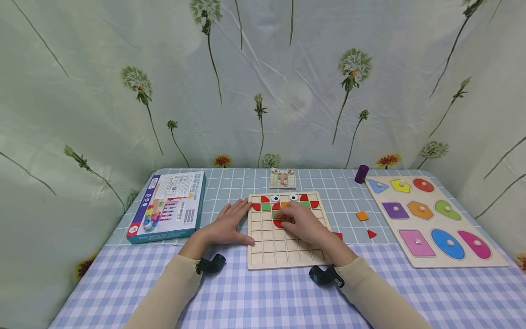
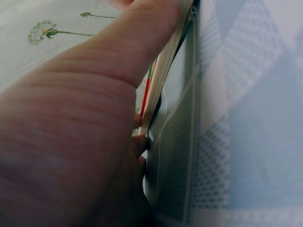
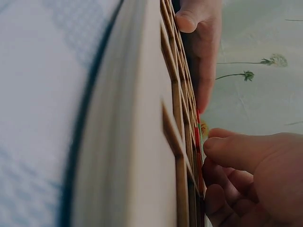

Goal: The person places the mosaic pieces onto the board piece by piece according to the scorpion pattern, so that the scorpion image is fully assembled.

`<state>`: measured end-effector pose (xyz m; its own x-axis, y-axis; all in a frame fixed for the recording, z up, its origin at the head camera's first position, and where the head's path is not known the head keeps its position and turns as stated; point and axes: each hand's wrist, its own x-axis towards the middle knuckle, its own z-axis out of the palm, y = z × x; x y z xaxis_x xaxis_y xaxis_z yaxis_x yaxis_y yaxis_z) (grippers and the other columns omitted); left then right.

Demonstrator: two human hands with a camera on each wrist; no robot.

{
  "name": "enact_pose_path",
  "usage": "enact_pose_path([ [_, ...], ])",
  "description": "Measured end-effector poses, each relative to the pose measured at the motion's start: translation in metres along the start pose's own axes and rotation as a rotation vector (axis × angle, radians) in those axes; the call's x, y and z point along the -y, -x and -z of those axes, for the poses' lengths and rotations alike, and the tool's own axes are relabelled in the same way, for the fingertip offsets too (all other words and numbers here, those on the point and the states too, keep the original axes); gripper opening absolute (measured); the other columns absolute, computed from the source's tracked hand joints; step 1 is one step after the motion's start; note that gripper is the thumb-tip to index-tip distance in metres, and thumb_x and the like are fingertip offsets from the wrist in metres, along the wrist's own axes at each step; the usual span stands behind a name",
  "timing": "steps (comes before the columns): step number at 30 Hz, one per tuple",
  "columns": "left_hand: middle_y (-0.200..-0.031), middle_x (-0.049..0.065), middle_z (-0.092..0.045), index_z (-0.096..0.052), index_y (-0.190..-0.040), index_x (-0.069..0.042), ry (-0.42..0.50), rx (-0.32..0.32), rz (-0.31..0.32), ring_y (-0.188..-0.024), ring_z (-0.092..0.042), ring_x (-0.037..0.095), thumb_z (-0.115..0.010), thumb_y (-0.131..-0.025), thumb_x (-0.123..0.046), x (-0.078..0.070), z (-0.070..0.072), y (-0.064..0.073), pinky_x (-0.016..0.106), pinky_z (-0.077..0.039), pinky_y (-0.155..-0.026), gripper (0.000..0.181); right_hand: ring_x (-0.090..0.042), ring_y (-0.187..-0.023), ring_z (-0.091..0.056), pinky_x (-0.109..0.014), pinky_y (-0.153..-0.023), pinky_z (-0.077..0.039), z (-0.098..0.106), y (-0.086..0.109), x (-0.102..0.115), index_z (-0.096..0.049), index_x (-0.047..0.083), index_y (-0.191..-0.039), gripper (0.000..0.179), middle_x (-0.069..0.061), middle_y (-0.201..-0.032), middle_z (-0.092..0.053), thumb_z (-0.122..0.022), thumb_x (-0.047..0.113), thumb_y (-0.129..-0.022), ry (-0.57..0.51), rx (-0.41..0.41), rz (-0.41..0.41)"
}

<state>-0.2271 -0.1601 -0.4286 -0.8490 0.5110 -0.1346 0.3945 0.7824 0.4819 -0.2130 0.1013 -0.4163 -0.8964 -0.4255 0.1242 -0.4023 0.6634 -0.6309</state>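
A wooden grid board (image 1: pixel 267 257) lies in the middle of the table, with red, green and orange tiles and two eye tiles (image 1: pixel 275 198) set in its upper rows. My left hand (image 1: pixel 227 225) rests at the board's left edge, fingers spread and thumb on the lower rim. Over the upper middle squares is my right hand (image 1: pixel 302 221), fingers bent down and fingertips right at a red tile (image 1: pixel 277 224). In the right wrist view, the right thumb (image 3: pixel 232 150) and fingers come close against the board's face; I cannot tell whether they pinch a tile.
Behind the board lies a small pattern card (image 1: pixel 282 178). A boxed toy set (image 1: pixel 168 208) is at left. To the right are an orange square (image 1: pixel 362 216), a red triangle (image 1: pixel 371 234), a purple cylinder (image 1: pixel 361 174) and a knobbed shape puzzle (image 1: pixel 411 224).
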Motion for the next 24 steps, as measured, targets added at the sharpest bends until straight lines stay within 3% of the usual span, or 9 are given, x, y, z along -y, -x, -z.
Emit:
enact_pose_path([
  [6, -0.17, 0.009, -0.009, -0.016, -0.161, -0.011, 0.007, -0.004, -0.019, -0.158, -0.003, 0.032, -0.08, -0.076, -0.058, -0.001, 0.0, 0.001, 0.058, 0.001, -0.127, 0.116, -0.01, -0.087, -0.056, -0.024, -0.075, -0.048, 0.003, 0.001, 0.0, -0.079, 0.016, -0.099, 0.015, 0.002, -0.097, -0.065, -0.069, 0.008, -0.093, 0.014, 0.025, 0.044],
  [16, -0.17, 0.009, -0.008, -0.015, -0.162, -0.011, 0.003, 0.001, -0.01, -0.158, -0.002, 0.032, -0.078, -0.077, -0.06, 0.0, 0.0, 0.001, 0.058, 0.002, -0.126, 0.117, -0.009, -0.085, -0.058, -0.026, -0.076, -0.051, 0.012, 0.003, 0.004, -0.077, 0.017, -0.1, 0.011, 0.005, -0.098, -0.07, -0.067, 0.013, -0.095, -0.003, 0.033, 0.026],
  [24, -0.17, 0.01, -0.011, -0.017, -0.161, -0.01, 0.005, -0.018, -0.018, -0.158, -0.004, 0.033, -0.08, -0.076, -0.057, -0.002, 0.0, 0.002, 0.059, -0.001, -0.126, 0.116, -0.013, -0.076, -0.056, -0.025, -0.068, -0.049, 0.028, 0.003, 0.003, -0.076, 0.015, -0.106, 0.014, 0.003, -0.096, -0.072, -0.068, 0.018, -0.095, -0.009, 0.03, -0.021],
])
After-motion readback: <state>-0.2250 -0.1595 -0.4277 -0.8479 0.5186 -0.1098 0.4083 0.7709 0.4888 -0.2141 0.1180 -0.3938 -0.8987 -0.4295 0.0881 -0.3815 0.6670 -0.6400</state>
